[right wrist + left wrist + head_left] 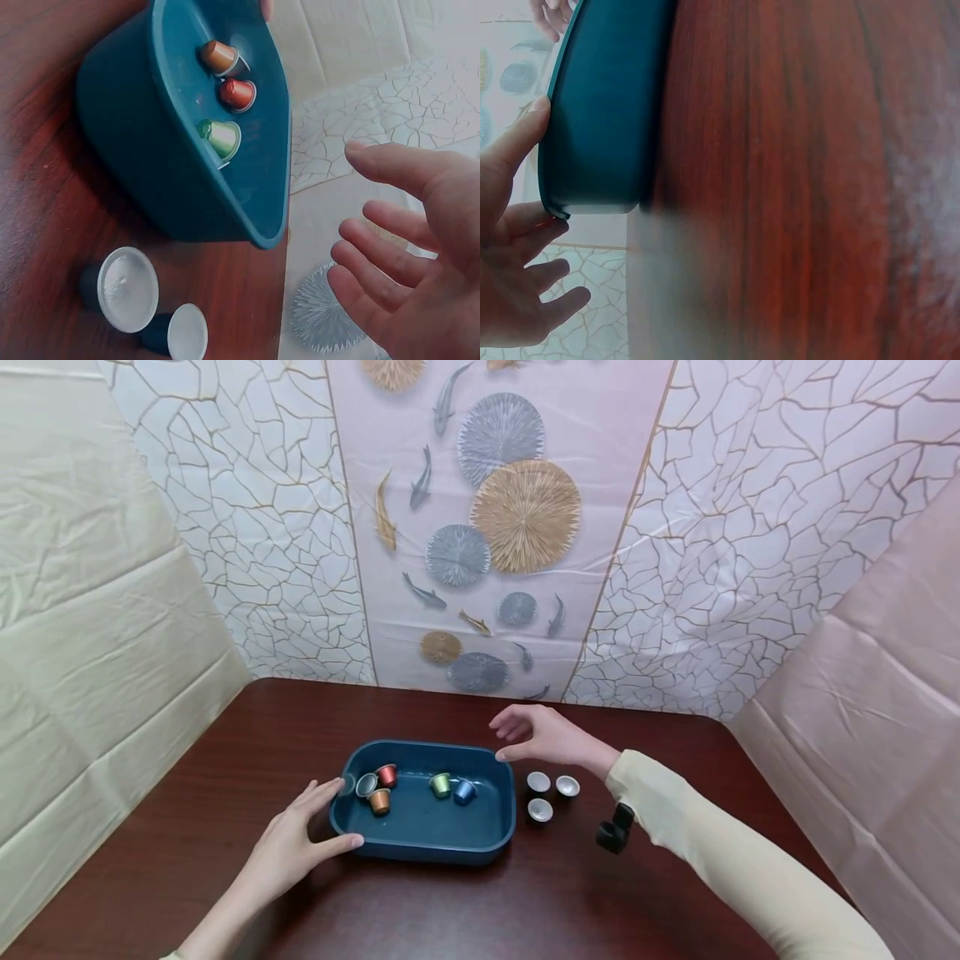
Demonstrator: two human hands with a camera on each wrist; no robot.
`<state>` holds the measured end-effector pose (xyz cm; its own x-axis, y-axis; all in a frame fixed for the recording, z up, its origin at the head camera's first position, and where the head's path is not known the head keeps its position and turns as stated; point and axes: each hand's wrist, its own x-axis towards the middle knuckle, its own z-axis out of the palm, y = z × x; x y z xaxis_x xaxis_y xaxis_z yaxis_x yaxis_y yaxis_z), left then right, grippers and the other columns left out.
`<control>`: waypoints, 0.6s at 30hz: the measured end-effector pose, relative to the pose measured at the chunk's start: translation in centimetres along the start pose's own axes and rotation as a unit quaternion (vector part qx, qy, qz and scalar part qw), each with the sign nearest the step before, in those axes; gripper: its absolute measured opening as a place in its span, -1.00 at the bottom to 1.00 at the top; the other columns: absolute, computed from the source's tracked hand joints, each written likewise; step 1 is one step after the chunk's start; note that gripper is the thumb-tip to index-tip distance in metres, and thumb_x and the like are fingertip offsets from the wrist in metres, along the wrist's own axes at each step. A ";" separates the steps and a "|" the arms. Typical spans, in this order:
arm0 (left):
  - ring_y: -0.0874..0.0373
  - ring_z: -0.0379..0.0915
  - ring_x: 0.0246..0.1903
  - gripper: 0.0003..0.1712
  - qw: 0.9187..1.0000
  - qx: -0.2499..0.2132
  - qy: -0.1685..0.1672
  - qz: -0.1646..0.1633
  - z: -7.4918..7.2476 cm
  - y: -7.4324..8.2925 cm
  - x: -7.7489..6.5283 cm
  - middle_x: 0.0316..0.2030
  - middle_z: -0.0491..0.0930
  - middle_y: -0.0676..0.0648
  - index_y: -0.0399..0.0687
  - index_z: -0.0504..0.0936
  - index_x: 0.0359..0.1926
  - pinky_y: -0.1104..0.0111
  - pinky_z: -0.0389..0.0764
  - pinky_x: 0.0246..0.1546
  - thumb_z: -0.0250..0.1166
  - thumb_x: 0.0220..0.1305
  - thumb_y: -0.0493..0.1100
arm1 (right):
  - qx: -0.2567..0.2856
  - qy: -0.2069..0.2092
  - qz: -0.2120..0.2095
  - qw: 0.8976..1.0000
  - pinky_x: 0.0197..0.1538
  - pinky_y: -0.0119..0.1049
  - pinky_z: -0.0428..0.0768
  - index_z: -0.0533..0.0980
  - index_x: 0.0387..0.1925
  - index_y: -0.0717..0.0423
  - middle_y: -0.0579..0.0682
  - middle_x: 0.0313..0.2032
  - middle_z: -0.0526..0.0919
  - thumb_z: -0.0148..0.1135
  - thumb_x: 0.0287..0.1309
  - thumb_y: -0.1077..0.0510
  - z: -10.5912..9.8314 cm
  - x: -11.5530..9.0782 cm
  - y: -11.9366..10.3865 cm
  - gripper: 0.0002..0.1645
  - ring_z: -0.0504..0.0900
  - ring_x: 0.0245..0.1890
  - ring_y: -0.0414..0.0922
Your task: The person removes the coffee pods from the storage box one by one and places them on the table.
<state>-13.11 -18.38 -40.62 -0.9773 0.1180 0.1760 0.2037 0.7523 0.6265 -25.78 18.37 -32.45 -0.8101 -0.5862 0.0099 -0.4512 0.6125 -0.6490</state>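
A dark blue-green plastic bin stands on the table. Inside lie several coffee capsules: a red capsule, an orange capsule, one with its pale lid showing, a green capsule and a blue capsule. My left hand touches the bin's left end, thumb on the front rim and a fingertip at the left rim, fingers spread. Over the back right corner hovers my right hand, fingers loosely bent and holding nothing; the right wrist view shows its bare palm.
Right of the bin, three dark capsules stand lid up: a back-left capsule, a right-hand capsule and a front capsule. The brown wooden table ends at a patterned cloth backdrop, with pale cloth at both sides.
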 end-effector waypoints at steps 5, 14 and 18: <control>-0.33 0.08 0.47 0.02 1.000 0.011 -0.009 -0.001 -0.2 0.1 0.1 0.39 0.39 -0.19 -0.05 0.36 0.43 -0.35 0.38 0.17 0.49 0.00 0.26 | 0.014 -0.045 0.003 0.999 0.09 -0.20 0.66 0.56 0.11 0.06 0.12 0.05 0.67 0.44 0.12 0.05 0.2 1.2 -0.6 -0.48 0.69 0.02 -0.02; -0.32 0.08 0.47 0.02 1.000 0.024 -0.011 -0.003 -0.1 0.0 0.0 0.40 0.38 -0.17 -0.03 0.35 0.43 -0.34 0.39 0.16 0.48 0.02 0.27 | 0.030 -0.117 0.005 0.993 0.07 -0.26 0.68 0.54 0.13 0.20 0.18 0.08 0.66 0.40 0.17 0.09 1.6 3.1 -1.4 -0.48 0.70 0.02 -0.08; -0.31 0.09 0.47 0.01 1.000 0.026 -0.009 -0.001 0.0 0.0 0.0 0.40 0.38 -0.16 -0.03 0.36 0.43 -0.33 0.38 0.17 0.48 0.01 0.27 | 0.020 -0.142 0.011 0.990 0.01 -0.30 0.68 0.56 0.11 0.23 0.22 0.06 0.68 0.41 0.15 0.10 2.4 3.8 -1.7 -0.48 0.70 -0.01 -0.10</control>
<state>-13.13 -18.37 -40.59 -0.9785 0.1287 0.1609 0.1997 0.7854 0.5859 -27.20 13.82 -33.19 -0.6792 -0.7020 -0.2143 -0.4156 0.6085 -0.6761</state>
